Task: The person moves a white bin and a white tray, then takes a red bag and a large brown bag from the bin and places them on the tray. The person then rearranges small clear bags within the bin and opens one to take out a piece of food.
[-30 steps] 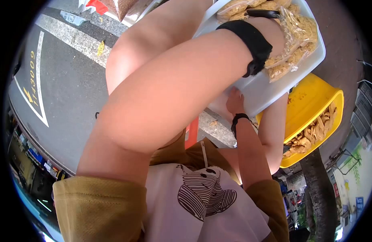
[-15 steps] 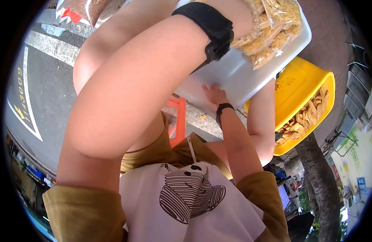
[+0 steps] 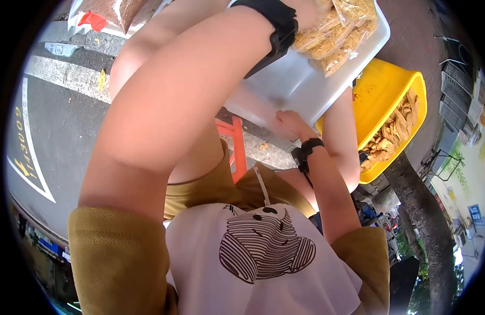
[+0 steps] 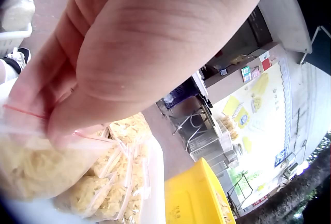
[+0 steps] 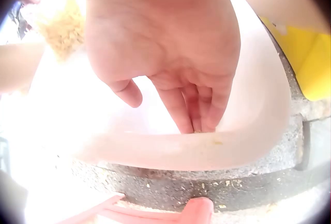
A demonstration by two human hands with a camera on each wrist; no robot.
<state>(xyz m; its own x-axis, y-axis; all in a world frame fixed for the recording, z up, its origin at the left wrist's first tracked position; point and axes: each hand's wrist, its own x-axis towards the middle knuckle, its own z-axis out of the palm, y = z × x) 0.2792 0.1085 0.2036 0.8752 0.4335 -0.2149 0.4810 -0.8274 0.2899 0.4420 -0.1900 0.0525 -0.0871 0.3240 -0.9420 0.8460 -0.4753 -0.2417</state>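
At the top of the head view, my left hand (image 3: 309, 11) is over the bags in a white tray (image 3: 292, 86), partly cut off by the frame. In the left wrist view, my left hand (image 4: 150, 42) pinches the red-striped top of a clear bag (image 4: 41, 169) of pale yellow pieces between thumb and fingers. Similar bags (image 4: 132, 177) lie beside it. My right hand (image 3: 294, 123) is at the tray's near edge. In the right wrist view, my right hand (image 5: 170, 48) reaches down with fingers extended, fingertips at the inner side of the tray rim (image 5: 165, 149), thumb apart.
A yellow bin (image 3: 381, 94) with brown pieces (image 3: 392, 136) stands right of the tray. Below the tray is a red stool (image 3: 238, 152). Bags of brown grains (image 3: 108, 11) are at the upper left. A tree trunk (image 3: 426, 210) rises at the right.
The head view has shifted, so tray and bin appear further left and higher. My right hand's fingers, spread on the tray half a second ago, now point left near its edge.
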